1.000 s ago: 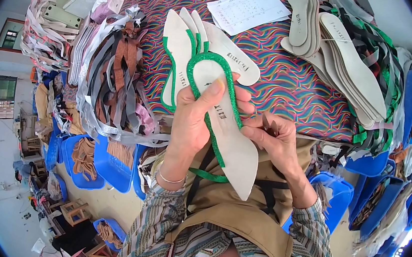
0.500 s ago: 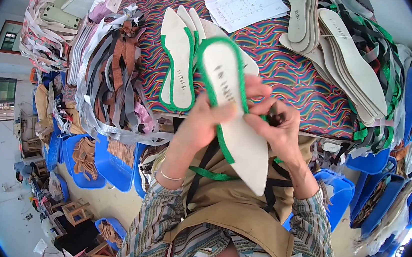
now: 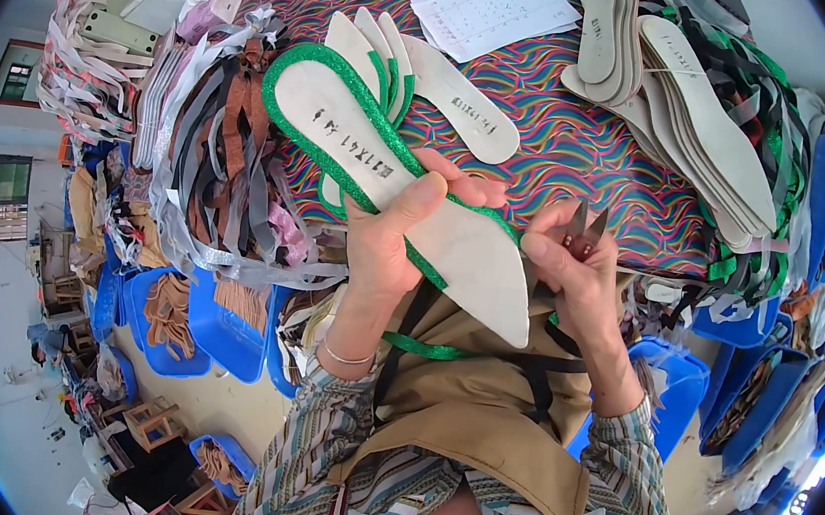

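Note:
My left hand (image 3: 390,235) grips a pointed white insole (image 3: 477,264), thumb on top and fingers underneath. A glittery green strip (image 3: 331,60) runs around its rounded heel and along both sides; the pointed toe end is bare white. At the insole's right edge, my right hand (image 3: 577,275) pinches the green strip between thumb and forefinger. Small thread snips (image 3: 589,226) are held in that same hand, their two pointed blades sticking up apart between the fingers. Behind the insole, several partly green-edged insoles (image 3: 357,39) lie on the table, beside a plain white one (image 3: 468,113).
The table has a wavy multicoloured cover (image 3: 547,121). Stacks of plain insoles (image 3: 713,128) lie at the right, near green and black strips (image 3: 773,84). Bundled ribbons (image 3: 233,148) hang at the left. A paper sheet (image 3: 494,10) lies at the back. Blue bins (image 3: 228,339) stand below.
The insole has swung leftward at its heel end, uncovering the plain insole behind. My right hand has moved slightly right and along the edge toward the toe; the snips' blades now point up.

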